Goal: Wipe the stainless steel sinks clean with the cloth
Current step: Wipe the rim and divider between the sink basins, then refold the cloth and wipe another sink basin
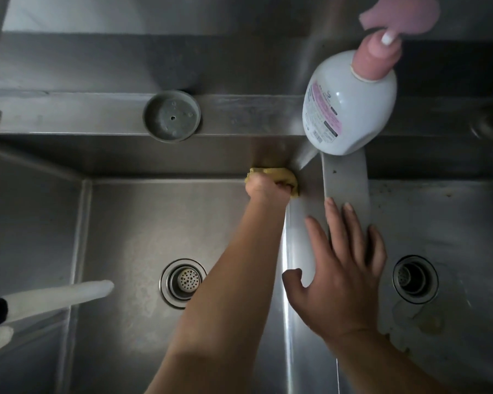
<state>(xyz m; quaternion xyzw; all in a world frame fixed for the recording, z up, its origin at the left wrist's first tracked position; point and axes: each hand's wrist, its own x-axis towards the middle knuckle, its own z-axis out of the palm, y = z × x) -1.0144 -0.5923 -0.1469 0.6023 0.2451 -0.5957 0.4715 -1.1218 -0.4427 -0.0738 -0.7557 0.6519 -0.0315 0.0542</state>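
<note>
My left hand [264, 186] grips a yellow cloth [282, 174] and presses it into the far right corner of the middle steel sink [143, 223], where the back wall meets the divider. My right hand [339, 268] lies flat with fingers spread on the divider [296, 223] between this sink and the right sink [444, 223]. Its fingertips rest on a grey strip [345, 177] that runs along the divider top. Most of the cloth is hidden under my left fist.
A white soap bottle [350, 103] with a pink pump stands on the back ledge above the divider. A round grey stopper [171, 116] sits on the ledge to the left. Each sink has a strainer drain [182, 282] [414, 278]. A white handle [57, 297] juts in from the left.
</note>
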